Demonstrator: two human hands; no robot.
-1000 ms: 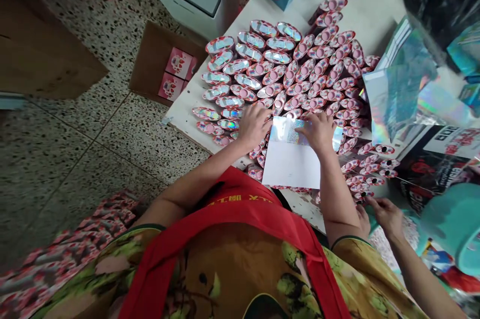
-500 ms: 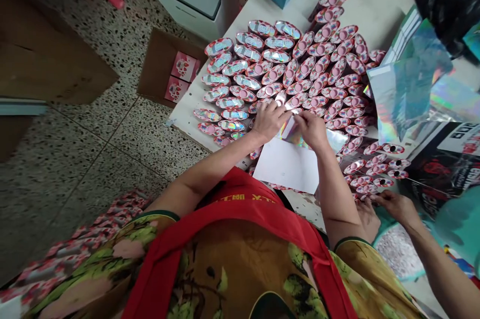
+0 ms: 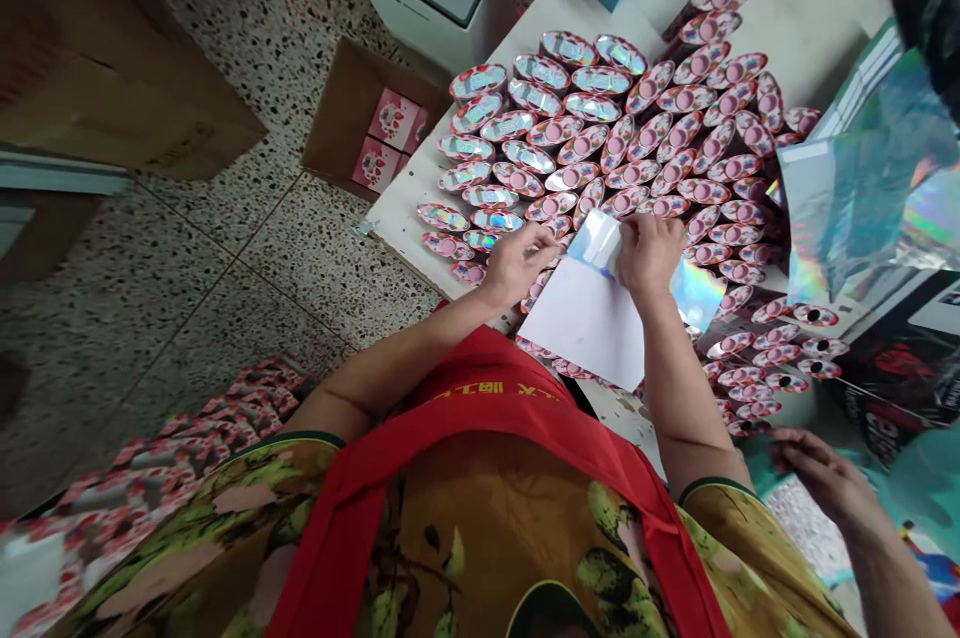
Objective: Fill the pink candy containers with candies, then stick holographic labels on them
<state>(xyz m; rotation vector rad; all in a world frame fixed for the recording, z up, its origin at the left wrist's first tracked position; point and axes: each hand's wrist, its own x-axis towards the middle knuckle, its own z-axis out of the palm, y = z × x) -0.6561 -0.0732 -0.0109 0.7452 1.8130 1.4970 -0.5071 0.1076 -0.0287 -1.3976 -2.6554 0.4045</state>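
Note:
My right hand [image 3: 651, 250] is closed in a pinch on the upper part of a shiny sticker sheet [image 3: 600, 236], above the packed tubs. Below it lies a white paper sheet [image 3: 585, 318], resting over the containers. My left hand [image 3: 519, 266] is just left of the sheet, fingers loosely bent and thumb apart, with nothing visible in it. Beside its fingertips stand oval-topped red-and-pink tubs [image 3: 572, 176] with pink round spots. Others at the back left carry silvery film tops [image 3: 535, 99]. A rainbow-shiny sheet [image 3: 697, 293] sticks out right of my right wrist.
A co-worker's hand [image 3: 821, 478] is at the lower right, near a bowl of small pale bits [image 3: 806, 528]. Large shiny film [image 3: 840, 208] lies on the right. An open carton [image 3: 330, 123] with pink boxes stands on the floor beside the table edge.
My left hand has come off the tubs and moved back left. My right hand has lifted the shiny sheet's upper part into view. The co-worker's hand has drawn back from the tubs.

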